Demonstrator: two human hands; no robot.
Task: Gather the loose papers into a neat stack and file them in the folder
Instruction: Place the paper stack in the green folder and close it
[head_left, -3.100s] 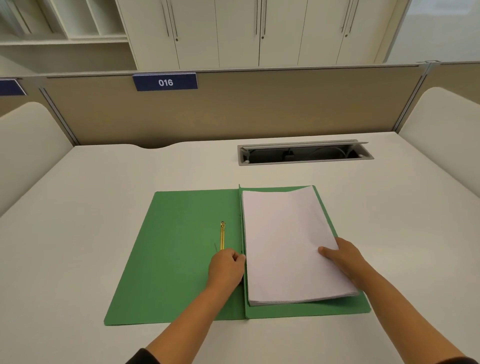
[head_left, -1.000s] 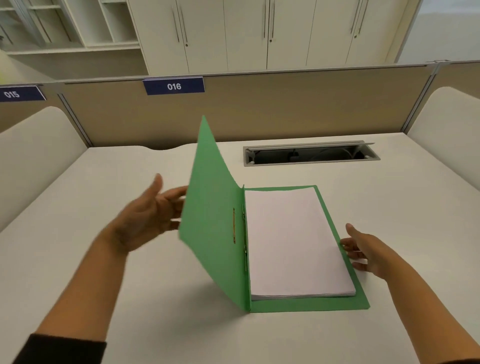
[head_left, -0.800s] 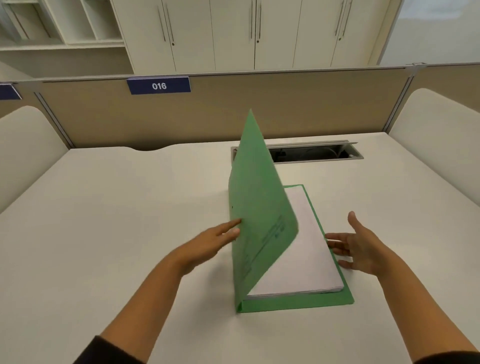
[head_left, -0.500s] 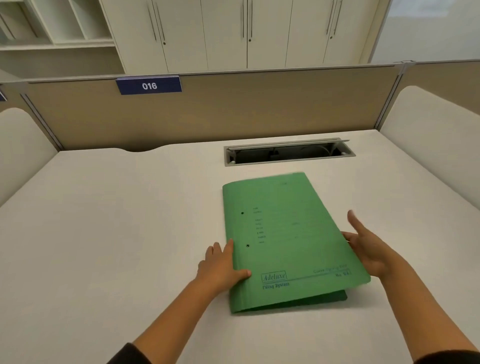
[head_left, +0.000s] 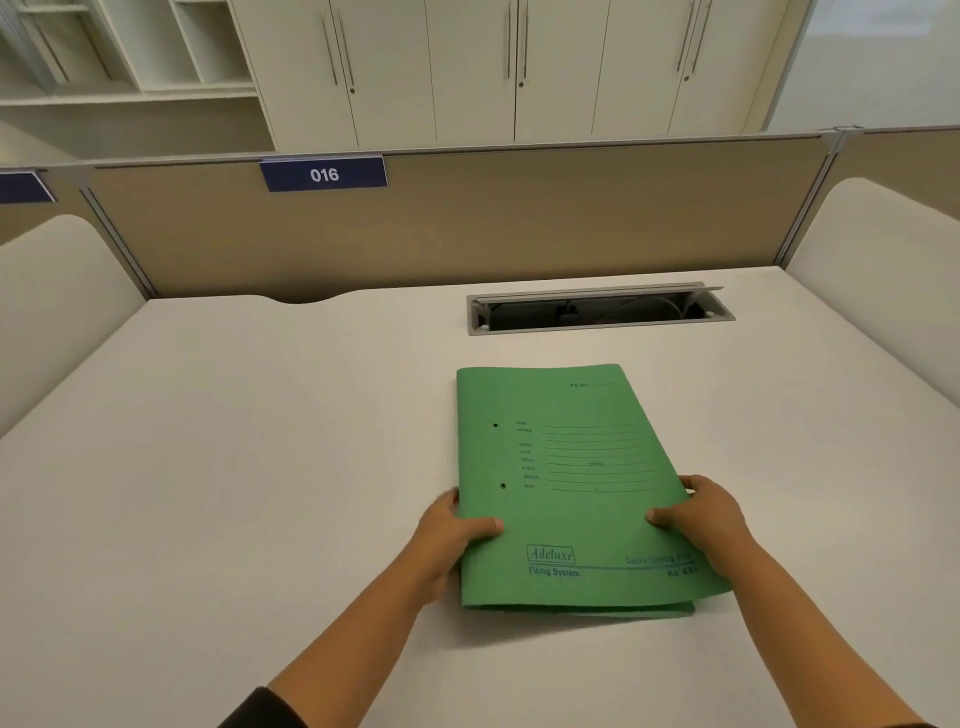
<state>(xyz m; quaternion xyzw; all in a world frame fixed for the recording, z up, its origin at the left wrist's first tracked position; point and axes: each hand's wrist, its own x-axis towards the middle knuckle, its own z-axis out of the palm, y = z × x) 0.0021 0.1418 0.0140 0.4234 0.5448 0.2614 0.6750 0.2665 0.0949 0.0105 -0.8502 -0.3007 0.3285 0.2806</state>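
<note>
A green folder (head_left: 571, 483) lies closed on the white desk, front cover up, printed lines and a filing-system logo on it. The paper stack is inside it and hidden by the cover. My left hand (head_left: 449, 540) grips the folder's left spine edge near the front, thumb on top of the cover. My right hand (head_left: 709, 525) grips the right edge, thumb on the cover and fingers curled around the side. The cover bulges slightly over the stack at the front right corner.
An open cable tray slot (head_left: 597, 312) is set into the white desk (head_left: 234, 467) just beyond the folder. A beige partition (head_left: 519, 218) with a "016" label (head_left: 323, 174) bounds the back. Rounded white side panels (head_left: 883, 291) stand left and right.
My left hand swung the open cover up and over the paper stack until the folder was shut. Both hands then closed onto the folder's left and right edges.
</note>
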